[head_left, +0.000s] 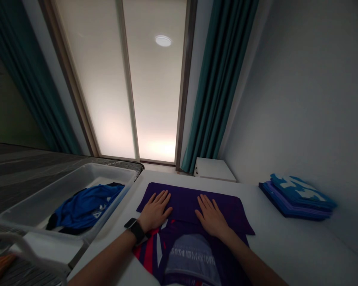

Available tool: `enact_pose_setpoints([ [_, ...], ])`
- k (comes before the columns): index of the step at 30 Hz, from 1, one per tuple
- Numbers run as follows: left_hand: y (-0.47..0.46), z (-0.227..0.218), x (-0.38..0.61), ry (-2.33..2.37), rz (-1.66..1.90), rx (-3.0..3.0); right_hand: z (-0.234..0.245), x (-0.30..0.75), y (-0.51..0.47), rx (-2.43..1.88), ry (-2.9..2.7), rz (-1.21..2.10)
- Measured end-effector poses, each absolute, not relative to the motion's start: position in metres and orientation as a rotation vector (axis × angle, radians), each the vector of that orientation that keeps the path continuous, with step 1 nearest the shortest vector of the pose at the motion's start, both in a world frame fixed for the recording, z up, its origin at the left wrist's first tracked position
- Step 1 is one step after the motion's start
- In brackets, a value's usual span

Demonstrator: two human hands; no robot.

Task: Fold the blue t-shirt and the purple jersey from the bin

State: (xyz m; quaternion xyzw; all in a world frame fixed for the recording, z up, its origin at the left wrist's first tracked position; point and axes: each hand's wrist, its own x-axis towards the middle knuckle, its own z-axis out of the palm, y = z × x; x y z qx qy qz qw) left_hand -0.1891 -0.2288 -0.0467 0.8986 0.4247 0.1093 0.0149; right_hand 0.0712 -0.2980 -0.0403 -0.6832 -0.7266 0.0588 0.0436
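A dark purple shirt (191, 206) with red and white markings lies spread on the white table (286, 242), its far part folded over. My left hand (155, 210), with a black watch on the wrist, lies flat on the shirt's left side, fingers stretched out. My right hand (211, 216) rests flat on the shirt's middle, fingers apart. Neither hand holds anything. A grey printed panel (191, 254) of the shirt lies between my forearms.
A white plastic bin (47, 198) at the left holds a crumpled blue garment (86, 206). A stack of folded blue clothes (298, 194) sits at the table's right by the wall. A small white cabinet (213, 169), teal curtains and a window stand beyond.
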Motion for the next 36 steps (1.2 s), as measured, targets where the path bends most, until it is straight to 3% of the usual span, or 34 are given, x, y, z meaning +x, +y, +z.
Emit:
enact_pose_setpoints([
  [9,-0.227,-0.040,-0.184,1.328,0.303,2.767,-0.023,0.075,-0.298,-2.080,-2.265,0.365],
  [18,-0.246,-0.025,-0.104,0.981,0.372,2.875,-0.030,0.140,-0.316,-1.898,-2.159,0.450],
  [36,-0.284,-0.004,0.049,0.380,0.476,3.014,-0.035,0.240,-0.314,-1.350,-1.072,0.590],
])
